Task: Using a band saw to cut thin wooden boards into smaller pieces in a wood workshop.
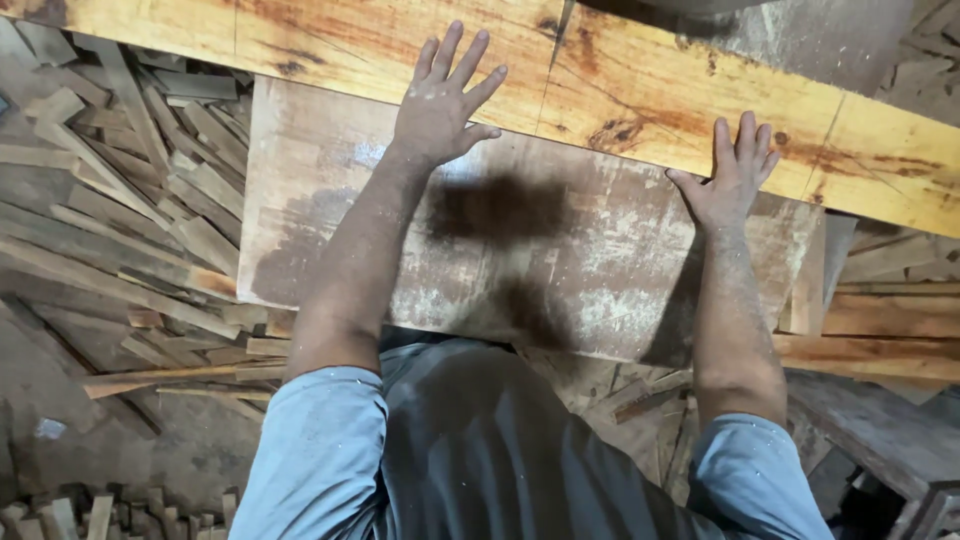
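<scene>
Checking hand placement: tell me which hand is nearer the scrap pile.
Left. The left hand lies flat on the plank, closer to the scrap pile; the right hand rests farther along.

Woodworking shop, as I read it. Left of my fingers [455,60]: floor heaped with offcuts [140,200]. Under the fingertips: raw plank [640,95], knots and splits visible. Below the fingers: worn, dust-streaked bench [560,270]. Sawdust on both forearms.

Short light-blue sleeves, grey apron, sawdust-dusted forearms.
</scene>
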